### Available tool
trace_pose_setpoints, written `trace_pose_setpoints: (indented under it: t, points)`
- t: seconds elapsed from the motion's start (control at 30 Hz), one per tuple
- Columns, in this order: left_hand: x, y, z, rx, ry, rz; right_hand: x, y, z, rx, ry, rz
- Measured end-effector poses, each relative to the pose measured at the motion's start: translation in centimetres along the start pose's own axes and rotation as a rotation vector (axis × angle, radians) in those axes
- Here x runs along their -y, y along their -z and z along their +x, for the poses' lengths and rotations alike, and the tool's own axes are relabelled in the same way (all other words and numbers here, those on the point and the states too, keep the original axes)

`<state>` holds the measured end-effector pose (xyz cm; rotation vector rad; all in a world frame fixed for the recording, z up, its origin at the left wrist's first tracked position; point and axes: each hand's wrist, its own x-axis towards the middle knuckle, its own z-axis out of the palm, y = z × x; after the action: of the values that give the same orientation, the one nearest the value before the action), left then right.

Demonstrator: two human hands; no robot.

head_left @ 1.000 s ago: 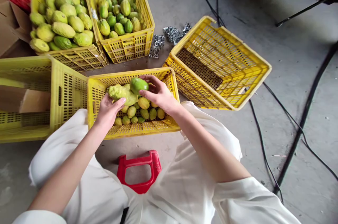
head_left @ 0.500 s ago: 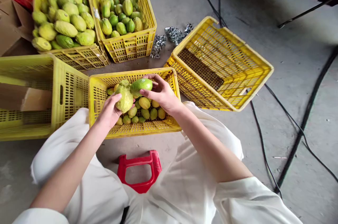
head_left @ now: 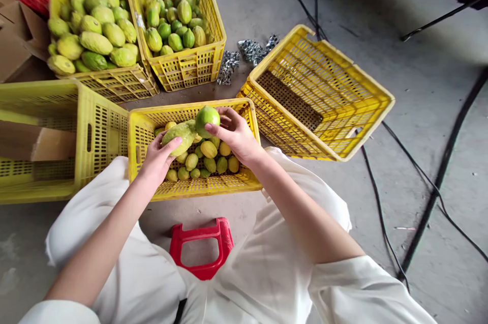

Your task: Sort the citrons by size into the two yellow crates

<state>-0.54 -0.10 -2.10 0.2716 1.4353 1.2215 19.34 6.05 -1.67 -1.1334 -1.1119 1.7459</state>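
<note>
My left hand [head_left: 156,159] is wrapped round a large, bumpy yellow-green citrus fruit [head_left: 179,137], its thumb across the near side. In the fingers of my right hand [head_left: 236,133] is a smooth, rounder green citrus fruit [head_left: 207,121]. The two fruits are side by side, and I cannot tell whether they touch. Both hands are above a yellow plastic crate [head_left: 168,193] standing between my knees. On the bottom of that crate lie several small yellow-green fruits [head_left: 208,149]; part of them is hidden by my hands.
Behind stand two crates of fruit, the left one [head_left: 131,34] heaped with larger fruits, the other [head_left: 186,76] less full. A tilted yellow crate [head_left: 324,95] is at right, and one with cardboard [head_left: 53,144] at left. Black cables [head_left: 430,197] and a red stool [head_left: 202,258] are nearby.
My left hand has turned the bumpy fruit so that a different side shows. My right hand has rotated the green fruit and shifted slightly right. The crates are where they were.
</note>
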Motion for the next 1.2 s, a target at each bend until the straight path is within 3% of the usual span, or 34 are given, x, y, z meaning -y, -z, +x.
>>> trace_pose_setpoints:
  t: [0.2, 0.5, 0.7, 0.9, 1.2]
  points:
    - [0.2, -0.3, -0.1, -0.064, -0.016, -0.006, 0.1, 0.4, 0.1, 0.028, 0.063, -0.096]
    - [0.1, -0.4, -0.3, -0.117, -0.058, -0.046, 0.7, 0.8, 0.0, 0.149, -0.057, -0.169]
    - [0.1, 0.0, 0.0, -0.108, -0.111, -0.043, -0.3, 0.2, -0.3, 0.264, -0.098, -0.221]
    - [-0.2, 0.2, 0.0, -0.090, -0.092, -0.028, -0.7, -0.2, -0.4, 0.088, -0.174, -0.084]
    - [-0.1, 0.0, -0.3, 0.072, -0.059, 0.062, 0.0, 0.0, -0.1, 0.036, -0.107, 0.072]
